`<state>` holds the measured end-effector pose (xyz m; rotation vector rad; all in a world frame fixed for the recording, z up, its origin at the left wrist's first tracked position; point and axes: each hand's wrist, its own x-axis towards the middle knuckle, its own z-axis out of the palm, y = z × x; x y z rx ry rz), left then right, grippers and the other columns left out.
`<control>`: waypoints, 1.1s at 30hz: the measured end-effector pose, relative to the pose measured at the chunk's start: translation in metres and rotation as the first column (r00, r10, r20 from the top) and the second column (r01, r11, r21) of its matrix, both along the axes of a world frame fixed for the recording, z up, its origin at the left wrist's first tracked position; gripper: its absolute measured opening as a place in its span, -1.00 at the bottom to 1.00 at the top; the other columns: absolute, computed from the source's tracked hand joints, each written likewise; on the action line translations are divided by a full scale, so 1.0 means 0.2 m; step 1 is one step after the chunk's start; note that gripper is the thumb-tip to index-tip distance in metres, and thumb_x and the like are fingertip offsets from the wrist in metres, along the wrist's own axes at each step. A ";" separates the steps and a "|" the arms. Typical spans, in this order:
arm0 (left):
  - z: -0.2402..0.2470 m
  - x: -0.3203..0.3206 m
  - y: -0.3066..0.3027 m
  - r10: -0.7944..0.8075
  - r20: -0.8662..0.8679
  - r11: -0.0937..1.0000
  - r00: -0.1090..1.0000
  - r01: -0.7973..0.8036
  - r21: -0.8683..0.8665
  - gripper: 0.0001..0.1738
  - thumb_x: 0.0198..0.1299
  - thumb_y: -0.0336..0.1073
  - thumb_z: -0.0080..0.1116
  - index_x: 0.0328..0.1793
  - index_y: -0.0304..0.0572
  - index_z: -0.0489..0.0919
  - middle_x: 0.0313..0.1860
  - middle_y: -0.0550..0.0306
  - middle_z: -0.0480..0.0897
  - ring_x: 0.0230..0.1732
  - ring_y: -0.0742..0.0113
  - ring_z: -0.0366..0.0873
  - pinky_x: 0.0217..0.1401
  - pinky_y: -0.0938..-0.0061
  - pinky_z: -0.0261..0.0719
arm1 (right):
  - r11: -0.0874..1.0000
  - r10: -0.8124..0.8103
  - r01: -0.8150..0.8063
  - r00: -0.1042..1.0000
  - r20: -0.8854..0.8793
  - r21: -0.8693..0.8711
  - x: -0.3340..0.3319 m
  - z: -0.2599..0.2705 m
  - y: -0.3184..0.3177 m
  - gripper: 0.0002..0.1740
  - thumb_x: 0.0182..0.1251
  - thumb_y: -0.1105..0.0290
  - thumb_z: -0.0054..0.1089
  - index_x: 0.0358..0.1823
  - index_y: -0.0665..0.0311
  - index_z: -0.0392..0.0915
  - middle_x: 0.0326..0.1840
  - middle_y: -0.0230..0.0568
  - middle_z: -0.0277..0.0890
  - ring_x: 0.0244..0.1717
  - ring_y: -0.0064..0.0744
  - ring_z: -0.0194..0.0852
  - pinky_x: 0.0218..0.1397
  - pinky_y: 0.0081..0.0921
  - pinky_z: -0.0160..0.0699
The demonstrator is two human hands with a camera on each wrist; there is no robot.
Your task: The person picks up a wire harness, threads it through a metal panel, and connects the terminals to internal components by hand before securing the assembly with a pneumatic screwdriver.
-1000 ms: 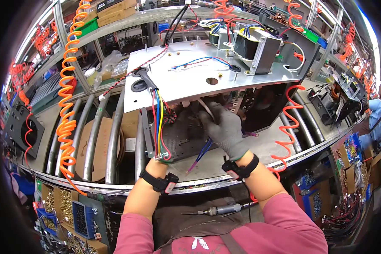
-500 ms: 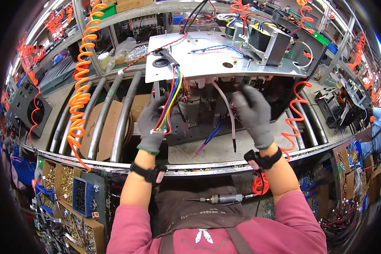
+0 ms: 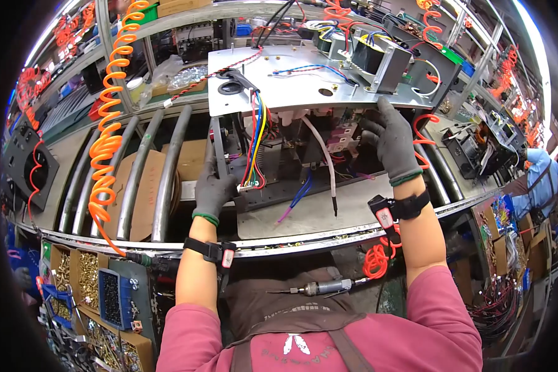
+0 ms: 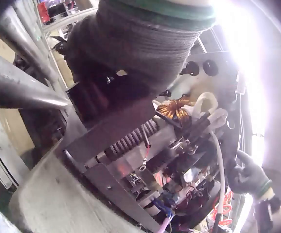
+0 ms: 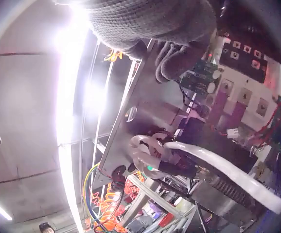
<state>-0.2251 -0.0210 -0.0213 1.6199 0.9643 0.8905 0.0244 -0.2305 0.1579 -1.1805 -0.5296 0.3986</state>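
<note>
A metal chassis (image 3: 273, 199) with a silver top plate (image 3: 291, 93) sits on the roller line, its open front showing a copper-wound coil (image 4: 177, 110) and circuit parts. My gloved left hand (image 3: 214, 193) grips the chassis's dark left front frame, low down beside a connector on red, yellow and blue wires (image 3: 254, 146). At the plate's right front edge, my gloved right hand (image 3: 395, 146) holds the edge, fingers on both its sides in the right wrist view. A pale sleeved cable (image 3: 323, 149) hangs from under the plate between the hands.
Transformers (image 3: 378, 59) stand on the plate's right rear. Orange coiled hoses (image 3: 108, 124) hang at left. Metal rollers (image 3: 170, 167) run left of the chassis. An air screwdriver (image 3: 322, 287) lies near my lap. Screw bins (image 3: 111, 297) stand at lower left; another unit (image 3: 487, 146) is at right.
Both hands have come out of the chassis interior. The left has moved down to the left front frame, the right up to the plate's edge. The pale cable, earlier in the right hand, hangs free.
</note>
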 end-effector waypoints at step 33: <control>0.46 -0.19 -1.14 -0.629 -0.001 0.777 0.777 0.629 -0.015 -0.71 0.14 -0.22 0.25 -0.07 -0.21 0.56 -0.34 0.10 0.65 -0.35 0.47 0.56 -0.29 0.52 0.49 | 0.866 0.481 -0.481 0.876 -0.039 -0.133 0.61 0.08 0.38 -0.74 0.25 0.29 0.06 -0.21 0.36 0.52 -0.39 -0.17 0.58 -0.47 -0.40 0.59 -0.36 -0.51 0.61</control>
